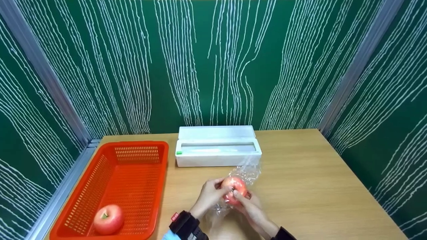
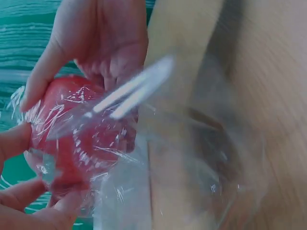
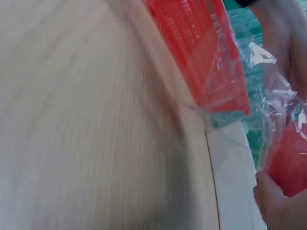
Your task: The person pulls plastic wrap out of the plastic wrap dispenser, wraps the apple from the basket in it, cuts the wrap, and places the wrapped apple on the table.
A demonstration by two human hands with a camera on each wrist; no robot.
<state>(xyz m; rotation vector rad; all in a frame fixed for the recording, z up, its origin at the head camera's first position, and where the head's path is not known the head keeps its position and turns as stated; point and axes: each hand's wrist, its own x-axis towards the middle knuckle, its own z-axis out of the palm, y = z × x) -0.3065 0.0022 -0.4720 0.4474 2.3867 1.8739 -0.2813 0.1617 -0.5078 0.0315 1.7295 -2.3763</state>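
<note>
A red apple (image 1: 234, 184) is held between both hands above the table, in front of the white box. Clear plastic wrap (image 2: 120, 129) clings to its skin, and loose film hangs from it toward the table. My left hand (image 1: 209, 196) grips the apple from the left, thumb on top. From the right, my right hand (image 1: 252, 210) holds it with the thumb near the stem end. In the right wrist view the apple (image 3: 290, 158) shows only in part at the right edge, with crinkled film above it. The apple's underside is hidden in the head view.
An orange-red plastic basket (image 1: 163, 186) stands at the left of the wooden table (image 1: 310, 186), with another apple (image 1: 108, 219) in its near end. At the back, a white wrap dispenser box (image 1: 218, 160) has its lid raised. Green walls with white streaks surround the table.
</note>
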